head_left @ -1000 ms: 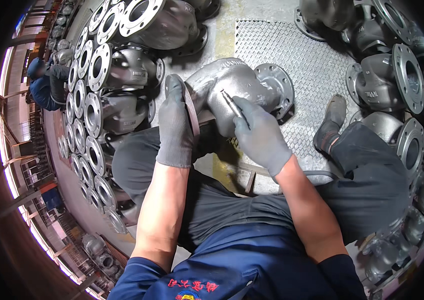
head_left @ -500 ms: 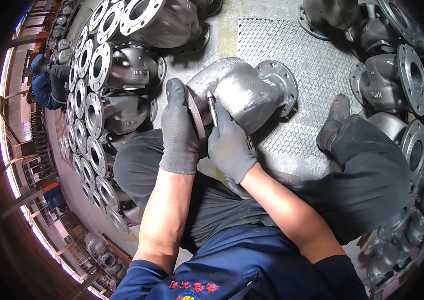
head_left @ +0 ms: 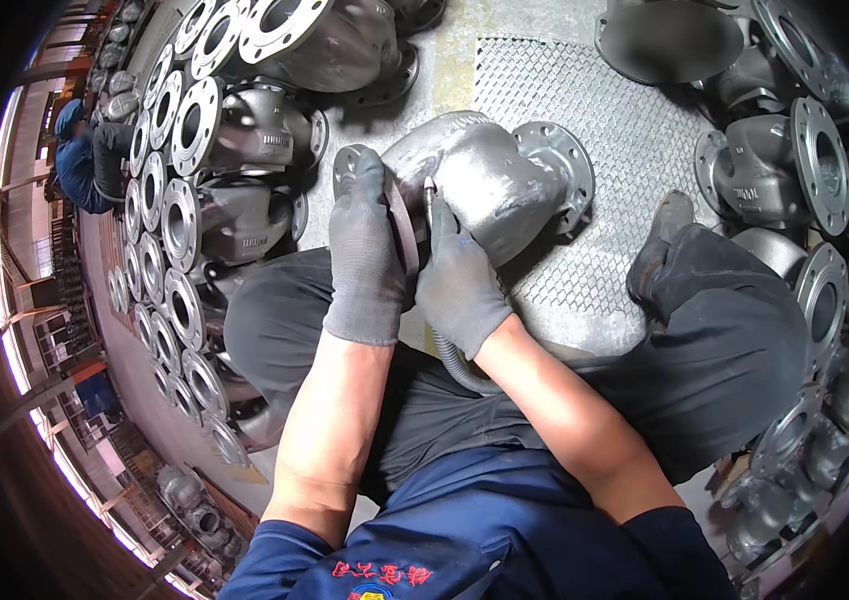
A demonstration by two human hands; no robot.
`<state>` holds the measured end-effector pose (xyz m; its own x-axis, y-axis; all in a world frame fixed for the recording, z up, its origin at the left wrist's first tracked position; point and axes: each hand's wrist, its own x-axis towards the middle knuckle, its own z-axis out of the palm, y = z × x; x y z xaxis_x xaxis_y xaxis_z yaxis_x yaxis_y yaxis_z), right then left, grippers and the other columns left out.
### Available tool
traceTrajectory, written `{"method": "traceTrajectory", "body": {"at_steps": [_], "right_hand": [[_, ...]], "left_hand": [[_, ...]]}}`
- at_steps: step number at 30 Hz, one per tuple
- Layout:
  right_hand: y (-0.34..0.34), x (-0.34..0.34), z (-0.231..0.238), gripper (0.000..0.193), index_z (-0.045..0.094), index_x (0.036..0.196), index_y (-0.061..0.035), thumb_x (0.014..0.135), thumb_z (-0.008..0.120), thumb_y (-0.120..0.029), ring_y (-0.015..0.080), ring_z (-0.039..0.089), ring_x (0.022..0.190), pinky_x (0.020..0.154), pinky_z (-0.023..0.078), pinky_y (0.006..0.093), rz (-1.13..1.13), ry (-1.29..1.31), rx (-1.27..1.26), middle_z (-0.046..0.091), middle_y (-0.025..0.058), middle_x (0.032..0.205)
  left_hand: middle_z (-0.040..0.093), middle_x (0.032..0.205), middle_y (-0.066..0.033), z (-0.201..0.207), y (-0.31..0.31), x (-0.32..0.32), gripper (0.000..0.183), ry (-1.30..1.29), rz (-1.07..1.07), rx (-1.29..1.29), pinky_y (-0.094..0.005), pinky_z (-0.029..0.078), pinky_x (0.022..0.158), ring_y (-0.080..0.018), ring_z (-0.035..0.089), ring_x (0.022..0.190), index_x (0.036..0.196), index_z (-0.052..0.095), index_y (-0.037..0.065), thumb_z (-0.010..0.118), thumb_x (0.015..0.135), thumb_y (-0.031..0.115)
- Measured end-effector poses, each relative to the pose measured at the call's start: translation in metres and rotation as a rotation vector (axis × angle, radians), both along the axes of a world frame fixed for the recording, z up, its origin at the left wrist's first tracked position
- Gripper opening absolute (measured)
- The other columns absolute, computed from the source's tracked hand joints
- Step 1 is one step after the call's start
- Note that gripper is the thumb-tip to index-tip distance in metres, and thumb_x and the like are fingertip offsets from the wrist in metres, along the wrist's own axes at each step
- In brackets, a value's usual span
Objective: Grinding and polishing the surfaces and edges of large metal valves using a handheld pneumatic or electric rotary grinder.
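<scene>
Between my legs lies a grey metal valve body casting (head_left: 495, 190), with a drilled flange (head_left: 577, 175) at its right end. My left hand (head_left: 367, 265), in a grey work glove, is closed on the rim of the nearer left flange (head_left: 347, 172). A slim pen-shaped tool (head_left: 431, 196) is in my right hand (head_left: 461, 288), also gloved, and its tip meets the casting's curved wall. From under that hand a ribbed hose (head_left: 453, 364) runs down towards my lap. The palm sides of both hands are hidden.
Stacked flanged valve bodies (head_left: 185, 222) stand close on the left, and more castings (head_left: 767, 165) on the right. A diamond-patterned metal plate (head_left: 585, 100) covers floor ahead. My boot (head_left: 667, 235) rests to the right. Another person (head_left: 90, 160) sits far left.
The casting has turned slightly, showing more of its left flange face. My left hand is a little lower on the rim. The tool tip has shifted slightly right along the casting.
</scene>
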<state>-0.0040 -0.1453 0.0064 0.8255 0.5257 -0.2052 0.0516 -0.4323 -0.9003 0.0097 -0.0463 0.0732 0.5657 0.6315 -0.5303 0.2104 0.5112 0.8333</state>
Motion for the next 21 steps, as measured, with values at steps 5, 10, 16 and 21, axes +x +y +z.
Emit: {"method": "traceTrajectory", "body": {"at_steps": [5,10,16,21], "right_hand": [[-0.006,0.008,0.002,0.087,0.021,0.163,0.0096,0.085,0.058,0.005,0.0579,0.056,0.13,0.112,0.048,0.0546,0.046,0.027,0.01,0.05,0.0487,0.138],[-0.002,0.016,0.007,0.085,0.021,0.162,0.0128,0.085,0.057,0.007,0.057,0.059,0.126,0.108,0.05,0.0538,0.058,0.087,0.006,0.054,0.0483,0.134],[-0.007,0.014,-0.01,0.077,0.026,0.156,0.017,0.086,0.056,0.006,0.0574,0.063,0.119,0.105,0.053,0.0529,0.062,-0.049,0.046,0.056,0.0491,0.129],[-0.031,0.027,-0.007,0.066,0.036,0.16,0.0037,0.098,0.056,-0.007,0.0513,0.066,0.116,0.102,0.053,0.0539,0.16,-0.099,0.137,0.066,0.0389,0.123]], "left_hand": [[0.064,0.081,-0.0036,-0.004,-0.002,0.002,0.035,-0.022,-0.009,0.01,-0.0298,0.052,0.06,-0.0146,0.062,0.067,0.098,0.064,0.007,0.063,0.109,0.04],[0.064,0.081,-0.003,-0.005,-0.001,0.003,0.035,-0.003,0.018,0.032,-0.0295,0.052,0.06,-0.0132,0.063,0.068,0.095,0.065,0.006,0.064,0.109,0.038],[0.066,0.083,-0.0033,-0.003,-0.004,0.007,0.034,-0.007,-0.017,0.07,-0.0294,0.052,0.061,-0.0134,0.065,0.071,0.095,0.065,0.006,0.064,0.108,0.037],[0.065,0.082,-0.0029,0.0,-0.001,0.007,0.03,0.009,-0.007,-0.088,-0.0289,0.053,0.063,-0.0139,0.066,0.073,0.095,0.066,0.006,0.065,0.108,0.033]]}}
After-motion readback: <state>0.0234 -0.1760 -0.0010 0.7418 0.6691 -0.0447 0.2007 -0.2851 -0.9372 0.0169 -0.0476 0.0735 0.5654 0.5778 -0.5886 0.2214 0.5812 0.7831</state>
